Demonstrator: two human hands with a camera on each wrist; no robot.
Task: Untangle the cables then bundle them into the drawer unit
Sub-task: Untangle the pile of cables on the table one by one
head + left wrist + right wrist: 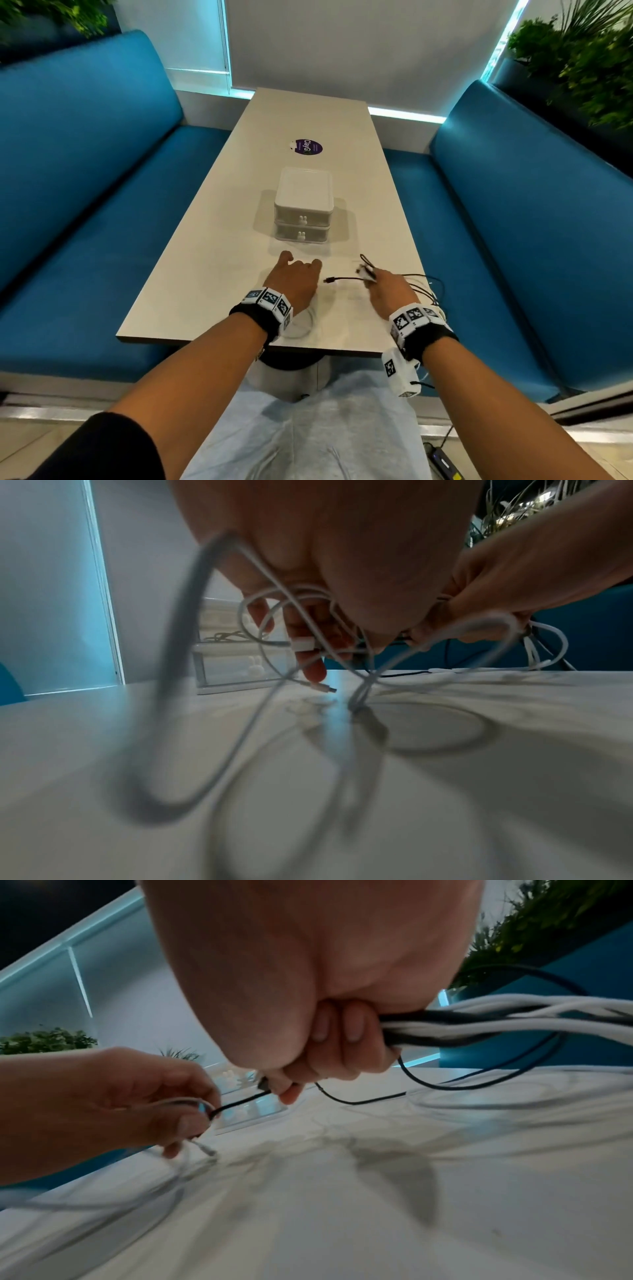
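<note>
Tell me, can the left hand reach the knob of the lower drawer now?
Probably yes. The left hand sits just before the drawer unit, and nothing stands between it and the lower knob. But its fingers already grip a white cable, so it would have to release that first.

We see a long pale table [239, 192] between two blue benches [85, 178]; on it stands a white two-drawer unit [303, 205], both drawers closed; nearer us our left hand [294, 277] hovers with fingers curled; our right hand [387, 286] pinches a tangle of black and white cables [421, 287]; a purple sticker [308, 147] lies beyond the unit.
</note>
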